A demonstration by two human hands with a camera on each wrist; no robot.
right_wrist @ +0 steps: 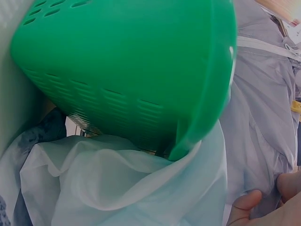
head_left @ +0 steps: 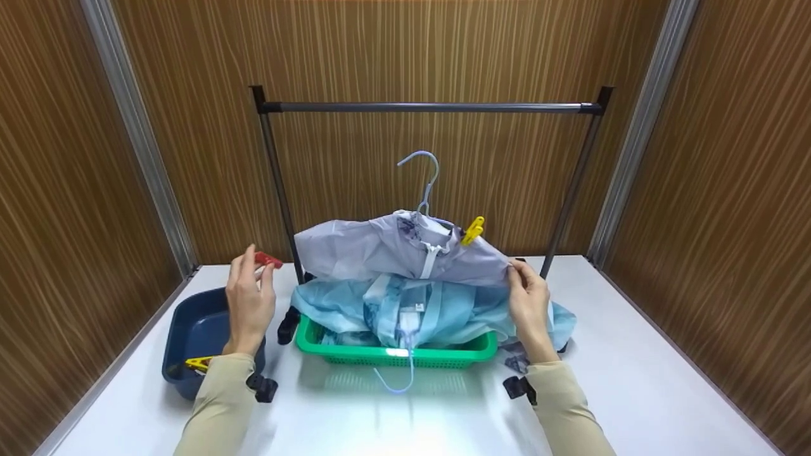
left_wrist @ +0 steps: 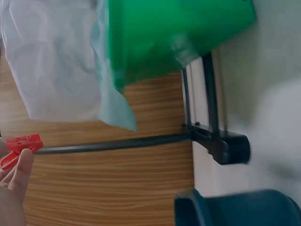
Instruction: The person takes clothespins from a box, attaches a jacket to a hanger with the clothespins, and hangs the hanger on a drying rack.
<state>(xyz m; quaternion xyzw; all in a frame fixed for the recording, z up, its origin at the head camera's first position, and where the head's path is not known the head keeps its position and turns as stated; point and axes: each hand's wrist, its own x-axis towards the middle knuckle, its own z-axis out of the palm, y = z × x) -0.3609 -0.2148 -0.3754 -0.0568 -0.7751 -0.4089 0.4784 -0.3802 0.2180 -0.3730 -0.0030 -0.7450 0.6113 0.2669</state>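
My left hand point(head_left: 250, 301) pinches a red clothespin point(head_left: 268, 259) in front of the rack's left post; the same clip point(left_wrist: 23, 142) shows in the left wrist view. With thumb and fingers my right hand point(head_left: 529, 301) pinches the right sleeve of a pale lilac jacket point(head_left: 361, 247). That jacket is on a hanger point(head_left: 433, 171) whose hook points up, apart from the rail. A yellow clothespin point(head_left: 472, 231) sits on its right shoulder, by the collar. In front, a light blue jacket point(head_left: 456, 310) with its own hanger point(head_left: 410, 373) lies over a green basket point(head_left: 396, 356).
A black garment rack point(head_left: 431, 107) stands behind the basket, its rail above the hanger hook. At left is a dark blue bin point(head_left: 174, 335), holding a yellow clip point(head_left: 199, 363). The light blue garment spills past the basket's right side onto the white table point(head_left: 646, 380).
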